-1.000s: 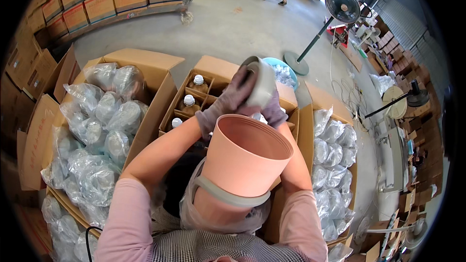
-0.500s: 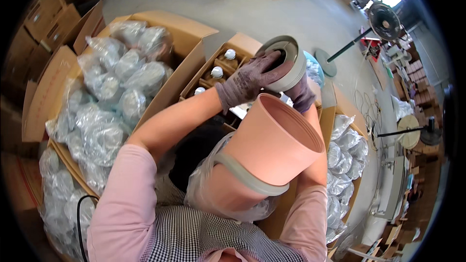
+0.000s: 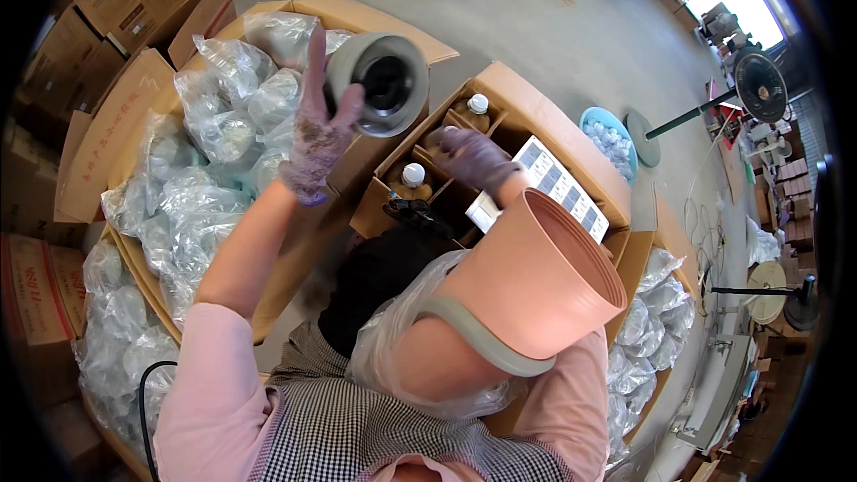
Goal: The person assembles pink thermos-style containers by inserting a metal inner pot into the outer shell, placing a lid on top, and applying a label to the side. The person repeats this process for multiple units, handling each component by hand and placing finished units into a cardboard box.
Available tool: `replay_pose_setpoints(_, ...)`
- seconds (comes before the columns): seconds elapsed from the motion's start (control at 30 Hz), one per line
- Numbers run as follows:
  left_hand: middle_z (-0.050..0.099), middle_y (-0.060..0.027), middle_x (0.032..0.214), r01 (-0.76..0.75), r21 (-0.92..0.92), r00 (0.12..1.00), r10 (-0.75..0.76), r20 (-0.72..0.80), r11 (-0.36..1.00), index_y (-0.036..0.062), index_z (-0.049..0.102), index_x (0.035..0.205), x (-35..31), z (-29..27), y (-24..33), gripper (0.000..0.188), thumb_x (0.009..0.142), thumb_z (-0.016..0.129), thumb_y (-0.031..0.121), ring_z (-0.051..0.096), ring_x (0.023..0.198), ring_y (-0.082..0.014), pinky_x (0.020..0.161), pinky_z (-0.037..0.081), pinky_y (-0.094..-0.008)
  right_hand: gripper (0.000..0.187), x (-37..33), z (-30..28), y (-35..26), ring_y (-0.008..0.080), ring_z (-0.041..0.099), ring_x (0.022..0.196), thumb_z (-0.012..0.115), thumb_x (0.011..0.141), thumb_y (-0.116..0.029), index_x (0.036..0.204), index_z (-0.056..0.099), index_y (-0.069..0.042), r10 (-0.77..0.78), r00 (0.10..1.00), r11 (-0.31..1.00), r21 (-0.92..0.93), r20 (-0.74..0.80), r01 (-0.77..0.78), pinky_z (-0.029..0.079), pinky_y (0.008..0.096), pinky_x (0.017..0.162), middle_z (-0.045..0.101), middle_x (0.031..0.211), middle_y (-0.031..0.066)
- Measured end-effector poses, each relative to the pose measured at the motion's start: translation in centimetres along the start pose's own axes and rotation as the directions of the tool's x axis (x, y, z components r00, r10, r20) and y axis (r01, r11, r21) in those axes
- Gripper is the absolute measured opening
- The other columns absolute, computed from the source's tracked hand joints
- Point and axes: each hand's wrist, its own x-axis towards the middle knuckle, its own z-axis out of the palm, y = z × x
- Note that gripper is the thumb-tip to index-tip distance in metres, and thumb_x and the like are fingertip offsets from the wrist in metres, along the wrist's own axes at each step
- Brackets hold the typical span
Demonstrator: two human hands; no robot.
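Note:
My gloved left hand (image 3: 326, 134) is raised over the left side and grips a grey round pot (image 3: 379, 80) by its wall. The pot's opening faces me, with a dark inside. My gloved right hand (image 3: 473, 159) reaches into a divided carton (image 3: 553, 112), its fingers curled over the cap of a brown bottle that it mostly covers. Two other brown bottles with white caps show beside it, a far bottle (image 3: 478, 116) and a near bottle (image 3: 413, 180). Across my lap lie nested pink pots (image 3: 536, 259) with a grey ring (image 3: 486, 339), the lower part in clear plastic film (image 3: 384, 357).
A large carton (image 3: 357, 13) of plastic-wrapped pieces stands at left, another carton (image 3: 665, 250) of them at right. A printed white sheet (image 3: 562, 187) lies on the divided carton. Beyond are a blue basin (image 3: 616, 116) and a standing fan (image 3: 761, 85).
Both hands were together on the grey pot; they have separated. My left hand has carried the pot left, while my right hand has let go and moved onto a bottle.

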Motion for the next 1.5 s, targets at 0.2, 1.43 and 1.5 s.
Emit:
replay_pose_setpoints(0.2,0.057,-0.0104,0.129,0.277,0.143,0.948,-0.295,0.122,0.95,0.0033,0.066,0.124,-2.1,-4.1,-1.9,0.029,0.099,0.052,0.008,0.056,0.112,-0.0149,0.097,0.044,-0.027,0.041,3.9,7.9,-1.1,0.0365,0.065,0.101,0.065,0.08,-0.019,0.121,0.059,-0.018,-0.169,0.942,0.944,-0.227,0.29,0.239,0.055,0.046,0.083,0.059,0.116,0.0178)
replay_pose_setpoints(1.43,0.061,-0.0183,0.119,0.212,-0.222,0.781,-0.028,0.624,0.952,0.0002,0.069,0.114,-6.0,12.7,9.0,0.058,0.102,0.039,0.049,0.049,0.116,-0.0321,0.103,0.037,-0.0414,0.055,-23.5,-14.2,-10.5,0.0219,0.06,0.114,0.079,0.078,-0.025,0.125,0.063,-0.004,0.223,0.831,0.781,0.604,-0.51,0.161,0.048,0.0348,0.1,0.062,0.125,0.0102)
replay_pose_setpoints(1.5,0.062,-0.0194,0.116,0.198,-0.188,0.773,-0.035,0.633,0.962,-0.0001,0.07,0.112,-6.0,11.5,10.1,0.056,0.102,0.04,0.047,0.045,0.119,-0.034,0.105,0.035,-0.044,0.047,-24.5,-16.3,-12.4,0.0181,0.057,0.116,0.069,0.086,-0.02,0.129,0.061,-0.003,0.394,0.906,0.621,0.772,-0.153,-0.139,0.046,0.0326,0.1,0.061,0.125,0.0091)
